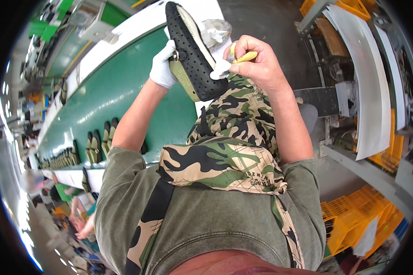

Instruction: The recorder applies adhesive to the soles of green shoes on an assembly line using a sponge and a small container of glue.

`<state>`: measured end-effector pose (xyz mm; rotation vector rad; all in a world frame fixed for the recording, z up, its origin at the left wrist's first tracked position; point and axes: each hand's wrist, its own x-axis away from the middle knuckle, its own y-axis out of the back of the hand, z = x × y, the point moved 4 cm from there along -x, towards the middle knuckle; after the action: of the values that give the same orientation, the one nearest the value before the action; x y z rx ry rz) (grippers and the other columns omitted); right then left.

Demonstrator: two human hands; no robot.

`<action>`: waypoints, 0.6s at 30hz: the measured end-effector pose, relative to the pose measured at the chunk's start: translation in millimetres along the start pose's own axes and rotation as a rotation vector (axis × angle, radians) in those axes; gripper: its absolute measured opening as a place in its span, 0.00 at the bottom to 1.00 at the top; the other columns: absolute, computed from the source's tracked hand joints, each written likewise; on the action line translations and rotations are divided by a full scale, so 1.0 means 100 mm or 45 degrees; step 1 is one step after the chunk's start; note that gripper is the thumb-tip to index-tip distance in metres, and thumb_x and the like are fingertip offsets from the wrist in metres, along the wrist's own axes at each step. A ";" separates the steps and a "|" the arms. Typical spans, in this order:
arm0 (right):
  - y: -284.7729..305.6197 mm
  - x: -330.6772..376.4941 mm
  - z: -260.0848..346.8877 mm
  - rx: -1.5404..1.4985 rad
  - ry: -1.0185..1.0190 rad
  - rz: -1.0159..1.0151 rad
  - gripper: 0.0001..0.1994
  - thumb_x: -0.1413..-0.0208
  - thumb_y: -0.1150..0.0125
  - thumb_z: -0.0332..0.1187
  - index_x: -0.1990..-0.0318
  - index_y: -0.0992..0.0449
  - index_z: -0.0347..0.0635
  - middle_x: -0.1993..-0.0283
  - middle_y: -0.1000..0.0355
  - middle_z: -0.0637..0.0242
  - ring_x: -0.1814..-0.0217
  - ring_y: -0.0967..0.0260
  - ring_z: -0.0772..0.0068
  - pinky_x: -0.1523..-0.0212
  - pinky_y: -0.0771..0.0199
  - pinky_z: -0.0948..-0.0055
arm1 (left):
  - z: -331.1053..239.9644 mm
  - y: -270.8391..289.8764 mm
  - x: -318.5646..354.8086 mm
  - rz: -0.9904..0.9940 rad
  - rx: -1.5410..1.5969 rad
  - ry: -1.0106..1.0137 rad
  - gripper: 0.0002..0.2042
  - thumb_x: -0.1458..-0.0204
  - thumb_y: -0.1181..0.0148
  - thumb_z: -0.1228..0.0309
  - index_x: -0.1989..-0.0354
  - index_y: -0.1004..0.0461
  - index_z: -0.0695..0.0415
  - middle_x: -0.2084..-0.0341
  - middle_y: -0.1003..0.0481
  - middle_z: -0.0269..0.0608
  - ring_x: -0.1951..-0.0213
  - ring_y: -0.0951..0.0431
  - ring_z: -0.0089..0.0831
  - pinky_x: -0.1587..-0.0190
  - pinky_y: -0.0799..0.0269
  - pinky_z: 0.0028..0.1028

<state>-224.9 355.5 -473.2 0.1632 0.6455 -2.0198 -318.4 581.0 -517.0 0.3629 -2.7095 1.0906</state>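
A shoe (196, 66) with a black studded sole, a pale welt line and an olive upper is held up, its sole facing me. My left hand (163, 68), in a white glove, grips it by the olive upper at its left side. My bare right hand (258, 62) is closed in a pinch on a white wad of cloth (220, 68), which touches the shoe's right edge near the lower end. A yellow piece (246, 57) with a greyish part also sticks out between these fingers; its kind I cannot make out.
A round clear dish (218, 33) with crumpled white material stands on the white table edge beyond the shoe. Rows of olive shoes (94, 146) line the green conveyor belt (105, 91) at left. Yellow crates (358, 215) and a metal rack (353, 169) are at right. Another person's arm (85, 227) shows lower left.
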 end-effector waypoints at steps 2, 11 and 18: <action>0.09 0.07 0.10 -0.011 0.034 -0.113 0.12 0.53 0.34 0.21 0.71 0.34 0.42 0.63 0.28 0.61 0.56 0.31 0.73 0.59 0.32 0.74 | 0.03 -0.12 -0.14 -0.013 -0.053 0.027 0.28 0.42 0.45 0.56 0.35 0.35 0.57 0.41 0.29 0.48 0.42 0.27 0.44 0.35 0.33 0.44; 1.17 0.67 0.18 -0.310 0.352 -0.507 0.13 0.56 0.33 0.22 0.69 0.33 0.44 0.61 0.27 0.59 0.57 0.30 0.71 0.54 0.30 0.73 | 0.05 -1.20 -0.77 0.277 -0.291 0.008 0.38 0.48 0.34 0.58 0.30 0.43 0.55 0.37 0.33 0.42 0.37 0.32 0.38 0.34 0.36 0.41; 2.15 1.87 -0.43 -0.743 0.517 -1.231 0.11 0.51 0.40 0.16 0.65 0.32 0.44 0.65 0.29 0.66 0.62 0.29 0.71 0.58 0.29 0.71 | -0.11 -2.94 -1.41 0.469 -0.550 -0.088 0.22 0.38 0.44 0.59 0.39 0.31 0.57 0.44 0.26 0.38 0.44 0.26 0.36 0.36 0.35 0.39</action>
<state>-146.5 149.8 -659.0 -0.1271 1.8018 -2.5922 -95.2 405.1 -355.7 -0.1778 -3.0441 0.5337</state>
